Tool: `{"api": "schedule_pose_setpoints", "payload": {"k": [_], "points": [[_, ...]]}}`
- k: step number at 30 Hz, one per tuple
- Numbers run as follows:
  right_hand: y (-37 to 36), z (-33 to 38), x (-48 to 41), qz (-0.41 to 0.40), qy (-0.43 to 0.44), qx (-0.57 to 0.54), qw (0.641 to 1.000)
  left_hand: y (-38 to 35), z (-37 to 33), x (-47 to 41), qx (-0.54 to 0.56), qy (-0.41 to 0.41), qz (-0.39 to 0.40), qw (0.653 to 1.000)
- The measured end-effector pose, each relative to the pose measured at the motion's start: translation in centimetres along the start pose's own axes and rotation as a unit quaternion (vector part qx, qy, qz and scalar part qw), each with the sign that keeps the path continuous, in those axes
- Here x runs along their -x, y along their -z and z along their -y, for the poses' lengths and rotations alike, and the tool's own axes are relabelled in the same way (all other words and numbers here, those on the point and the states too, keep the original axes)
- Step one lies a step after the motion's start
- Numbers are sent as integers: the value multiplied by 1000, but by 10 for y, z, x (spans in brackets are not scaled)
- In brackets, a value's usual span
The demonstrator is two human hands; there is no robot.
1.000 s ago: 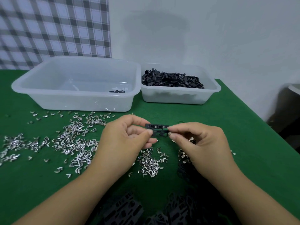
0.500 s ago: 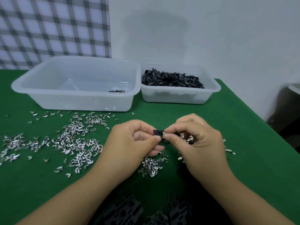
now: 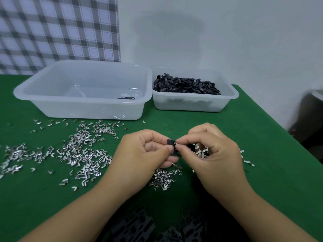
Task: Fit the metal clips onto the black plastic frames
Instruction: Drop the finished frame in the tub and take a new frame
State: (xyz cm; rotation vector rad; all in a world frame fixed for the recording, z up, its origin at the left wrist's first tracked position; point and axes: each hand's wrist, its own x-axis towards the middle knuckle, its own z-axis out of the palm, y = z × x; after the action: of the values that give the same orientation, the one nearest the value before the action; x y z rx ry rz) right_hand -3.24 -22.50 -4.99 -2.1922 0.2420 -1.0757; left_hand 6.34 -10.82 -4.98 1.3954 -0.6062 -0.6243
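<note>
My right hand (image 3: 212, 154) has slid in along the black frame (image 3: 171, 142) toward my left hand (image 3: 148, 151), both pinching it above the tabletop's near-middle, so a clip looks nearly seated

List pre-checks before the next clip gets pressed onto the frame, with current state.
1. Frame pinched in left hand: ok.
2. Right hand fingertips at the frame: ok.
3. Clip actually in the right fingertips: cannot tell, too small.
4. Clip seated square: cannot tell, hidden.
5. Spare clips within reach on green table: ok.
6. Left tub has room for finished parts: ok.
</note>
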Motion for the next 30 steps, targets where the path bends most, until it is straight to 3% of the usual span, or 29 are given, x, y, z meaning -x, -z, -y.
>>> {"api": "schedule_pose_setpoints", "payload": {"k": [15,22,25,30], "points": [[2,-2,-2,28,24,48,998,3,5,0,-23,-42,17,999],[6,-5,-5,115,-74,-31,990,5,8,1,-149,-145,15,978],[7,-5,-6,138,-81,-39,986,5,7,2,-211,-206,6,956],[4,-2,-6,151,-63,6,986,6,10,1,-223,-228,0,948]]}}
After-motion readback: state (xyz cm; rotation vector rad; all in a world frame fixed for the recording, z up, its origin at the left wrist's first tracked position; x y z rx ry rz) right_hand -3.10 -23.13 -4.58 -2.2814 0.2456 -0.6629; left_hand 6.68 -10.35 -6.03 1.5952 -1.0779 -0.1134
